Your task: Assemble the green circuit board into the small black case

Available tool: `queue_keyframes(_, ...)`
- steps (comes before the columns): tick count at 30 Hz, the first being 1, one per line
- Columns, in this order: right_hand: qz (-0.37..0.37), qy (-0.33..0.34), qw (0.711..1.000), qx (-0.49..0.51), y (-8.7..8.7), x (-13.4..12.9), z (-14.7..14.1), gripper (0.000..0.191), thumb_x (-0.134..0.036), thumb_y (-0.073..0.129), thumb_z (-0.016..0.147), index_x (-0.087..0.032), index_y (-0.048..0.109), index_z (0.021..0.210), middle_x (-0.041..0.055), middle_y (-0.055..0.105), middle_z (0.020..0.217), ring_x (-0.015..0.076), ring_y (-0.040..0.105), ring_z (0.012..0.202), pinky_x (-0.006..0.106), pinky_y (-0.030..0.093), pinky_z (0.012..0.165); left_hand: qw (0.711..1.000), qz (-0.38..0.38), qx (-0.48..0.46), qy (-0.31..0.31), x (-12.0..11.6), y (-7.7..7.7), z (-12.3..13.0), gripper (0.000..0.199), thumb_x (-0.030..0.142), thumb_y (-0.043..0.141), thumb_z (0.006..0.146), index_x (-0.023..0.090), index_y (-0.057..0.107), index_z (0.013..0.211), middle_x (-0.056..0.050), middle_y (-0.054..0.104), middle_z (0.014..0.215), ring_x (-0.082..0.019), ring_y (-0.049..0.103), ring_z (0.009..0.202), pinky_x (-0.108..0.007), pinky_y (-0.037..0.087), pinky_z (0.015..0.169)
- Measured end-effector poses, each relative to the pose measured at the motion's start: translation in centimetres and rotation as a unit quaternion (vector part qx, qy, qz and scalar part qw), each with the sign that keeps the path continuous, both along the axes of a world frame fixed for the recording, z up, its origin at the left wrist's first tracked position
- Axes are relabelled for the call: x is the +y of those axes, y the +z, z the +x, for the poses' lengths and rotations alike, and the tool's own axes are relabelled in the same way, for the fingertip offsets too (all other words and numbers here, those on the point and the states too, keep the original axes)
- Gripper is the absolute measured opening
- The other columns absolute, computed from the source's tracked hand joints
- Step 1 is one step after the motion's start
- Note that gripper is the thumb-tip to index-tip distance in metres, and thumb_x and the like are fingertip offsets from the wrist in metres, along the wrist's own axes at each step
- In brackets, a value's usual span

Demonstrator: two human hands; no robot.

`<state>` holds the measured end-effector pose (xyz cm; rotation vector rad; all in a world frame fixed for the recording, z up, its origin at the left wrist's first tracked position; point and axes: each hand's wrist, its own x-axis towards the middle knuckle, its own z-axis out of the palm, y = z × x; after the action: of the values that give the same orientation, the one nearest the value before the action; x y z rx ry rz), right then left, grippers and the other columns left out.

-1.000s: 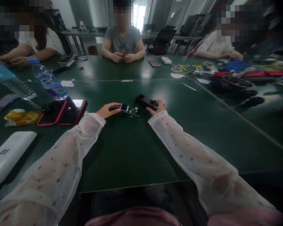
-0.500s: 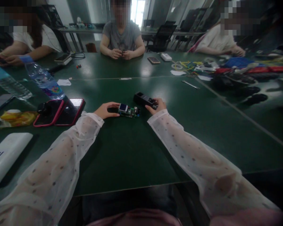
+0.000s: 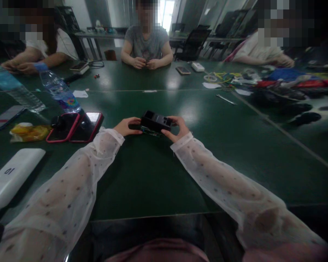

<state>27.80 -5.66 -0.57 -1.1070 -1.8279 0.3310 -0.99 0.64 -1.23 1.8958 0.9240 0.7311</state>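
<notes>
Between my hands, low over the green table, a black plastic housing with rectangular cutouts lies over a green circuit board. Only the board's near edge shows; its small screen is hidden under the housing. My left hand pinches the board at its left end, thumb in front and fingers behind. At the other end, the housing is gripped between thumb and fingers of my right hand. Whether the two parts are fully seated together I cannot tell.
Left of my hands lie two red-edged phones, a yellow packet, a white power bank and water bottles. A metal tool lies right, before tangled cables. Several people sit across the table, one opposite me.
My right hand has brought the black housing left and down over the circuit board, covering its screen. My left hand keeps its hold on the board. The view has shifted slightly.
</notes>
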Motion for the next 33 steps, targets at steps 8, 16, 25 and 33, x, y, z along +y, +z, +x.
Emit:
queue_keyframes(8, -0.024, 0.003, 0.999, -0.041, -0.6, 0.1, 0.3, 0.052, -0.041, 0.071, 0.077, -0.023, 0.053, 0.122, 0.0112, 0.057, 0.112, 0.0282, 0.056, 0.108, 0.049, 0.052, 0.09, 1.0, 0.0, 0.005, -0.002, -0.1, 0.0, 0.1, 0.069, 0.034, 0.084, 0.065, 0.015, 0.058, 0.125, -0.014, 0.067, 0.123, -0.027, 0.061, 0.119, -0.054, 0.038, 0.111)
queue_keyframes(16, -0.102, 0.031, 0.988, -0.113, -1.3, 0.6, 0.6, 0.054, -0.04, 0.074, 0.075, -0.024, 0.052, 0.122, 0.0113, 0.057, 0.112, 0.0312, 0.055, 0.111, 0.053, 0.05, 0.094, 0.999, -0.024, 0.025, 0.004, -0.2, 0.4, 0.0, 0.079, 0.049, 0.08, 0.069, 0.018, 0.052, 0.136, -0.016, 0.059, 0.136, -0.03, 0.052, 0.13, -0.054, 0.031, 0.116)
queue_keyframes(25, -0.058, 0.088, 0.987, -0.125, -0.7, 0.3, 0.5, 0.051, -0.03, 0.074, 0.074, -0.026, 0.051, 0.12, 0.0092, 0.058, 0.119, 0.0319, 0.05, 0.117, 0.053, 0.048, 0.095, 0.998, -0.018, 0.061, -0.021, -0.6, 1.4, 0.0, 0.071, 0.065, 0.062, 0.079, 0.021, 0.055, 0.135, -0.013, 0.057, 0.137, -0.03, 0.056, 0.124, -0.051, 0.041, 0.108)
queue_keyframes(33, -0.171, 0.116, 0.978, -0.03, -1.4, 0.5, 0.7, 0.064, -0.057, 0.073, 0.074, -0.03, 0.049, 0.126, 0.0089, 0.061, 0.12, 0.0316, 0.057, 0.117, 0.057, 0.043, 0.102, 0.997, -0.036, 0.069, -0.026, -0.3, 1.2, -0.1, 0.068, 0.061, 0.067, 0.077, 0.021, 0.059, 0.131, -0.011, 0.065, 0.124, -0.027, 0.062, 0.113, -0.048, 0.044, 0.103)
